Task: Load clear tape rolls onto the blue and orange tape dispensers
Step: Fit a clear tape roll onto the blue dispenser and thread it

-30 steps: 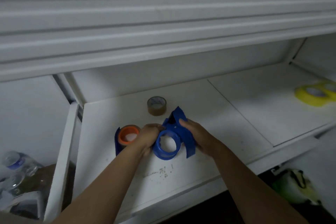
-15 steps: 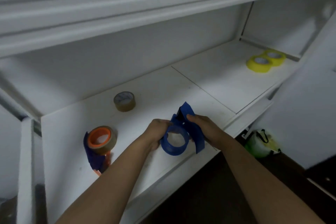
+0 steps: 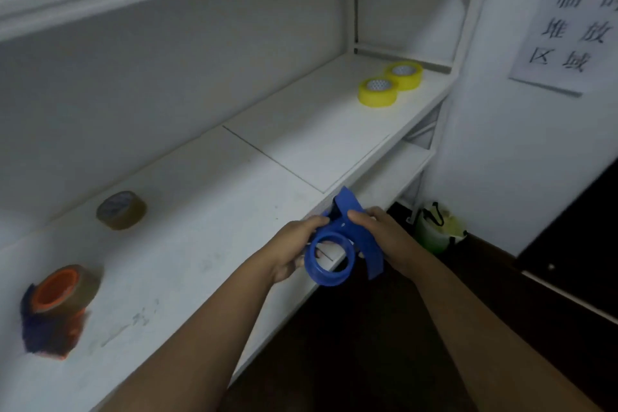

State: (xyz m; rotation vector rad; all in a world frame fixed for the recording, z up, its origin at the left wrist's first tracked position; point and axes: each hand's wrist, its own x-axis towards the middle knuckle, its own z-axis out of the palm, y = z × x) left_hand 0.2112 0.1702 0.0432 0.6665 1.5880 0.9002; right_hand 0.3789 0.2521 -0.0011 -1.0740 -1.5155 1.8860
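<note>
Both hands hold the blue tape dispenser [image 3: 347,241] just above the shelf's front edge. My left hand [image 3: 294,244] grips its left side near the empty blue hub ring, and my right hand [image 3: 384,234] grips the curved guard on its right. No roll sits on the hub. At the far left of the shelf lies the orange and blue dispenser [image 3: 53,314] with a brownish clear roll around its orange hub. A loose brownish tape roll [image 3: 122,210] lies flat further back. Two yellow-tinted tape rolls [image 3: 389,84] sit side by side at the shelf's far right.
The white shelf [image 3: 207,211] has a low board overhead and a back wall close behind. A paper sign [image 3: 568,30] hangs on the right wall. A green and yellow bag [image 3: 434,231] sits on the dark floor below the shelf's right end.
The view has swung right and the dispenser in both hands has travelled right along the shelf's front edge, away from the orange dispenser. Both hands keep their hold.
</note>
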